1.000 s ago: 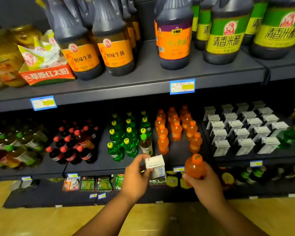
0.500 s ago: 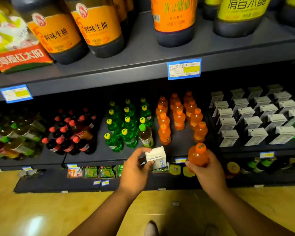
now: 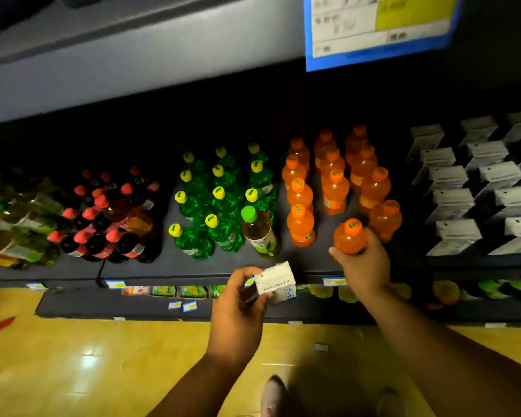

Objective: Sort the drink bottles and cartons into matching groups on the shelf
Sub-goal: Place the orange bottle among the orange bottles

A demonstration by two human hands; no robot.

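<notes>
My left hand (image 3: 238, 302) grips a small white carton (image 3: 275, 282) just in front of the shelf edge (image 3: 193, 270). My right hand (image 3: 363, 263) holds an orange bottle (image 3: 348, 237) at the front of the group of orange bottles (image 3: 331, 182). Left of those stand green bottles with yellow caps (image 3: 220, 200), and a pale tea bottle with a green cap (image 3: 257, 230) stands among them at the front. Dark bottles with red caps (image 3: 109, 218) are further left. White cartons (image 3: 475, 182) fill the shelf's right end.
Mixed tea bottles (image 3: 15, 224) lie at the far left. A blue price tag (image 3: 379, 25) hangs from the grey shelf above. A lower shelf holds packets (image 3: 163, 291) and more bottles (image 3: 445, 291). Yellow floor and my shoes (image 3: 272, 395) are below.
The view has dropped and moved closer to the drinks shelf. My right hand has carried the orange bottle up and in to the front of the orange group. My left hand still holds the carton.
</notes>
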